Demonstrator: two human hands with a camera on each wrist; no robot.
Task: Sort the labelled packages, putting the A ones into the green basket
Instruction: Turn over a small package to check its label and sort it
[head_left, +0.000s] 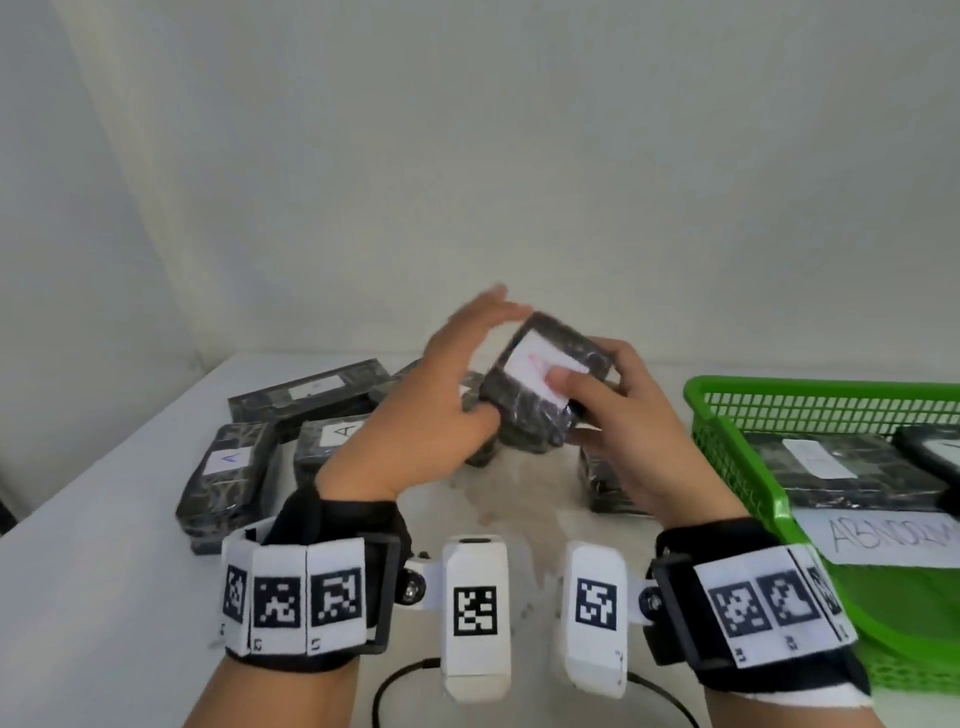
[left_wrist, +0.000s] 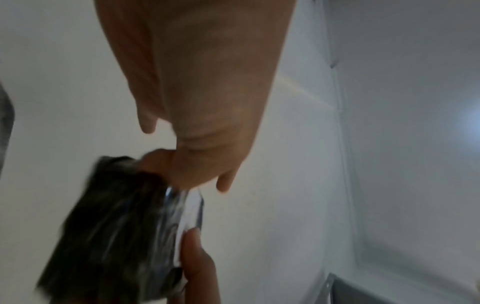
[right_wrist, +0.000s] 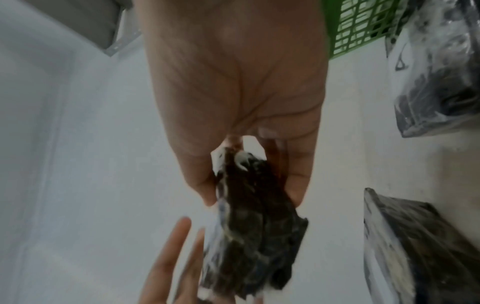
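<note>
On the left part of the table (head_left: 104, 519), near its back edge, dark wrapped packages lie together: one with an A label (head_left: 224, 475) nearest the left edge, a second A-labelled one (head_left: 332, 441) just beside it, and a long package (head_left: 311, 392) behind both, its label too blurred to read; the left hand (head_left: 431, 415) is raised over the middle of the table with fingers spread and nearly straight, its thumb against the lower left edge of the held package (head_left: 540, 389); that package is lifted clear of the table and tilted, its white label with a red mark facing up; the right hand (head_left: 628, 421) pinches it from the right, thumb on the label and fingers curled beneath; another dark package (head_left: 605, 483) lies on the table under that hand; at the right edge stands the green basket (head_left: 727, 457), with two labelled packages (head_left: 857, 470) inside and a handwritten paper sign (head_left: 883, 538) at their near side.
</note>
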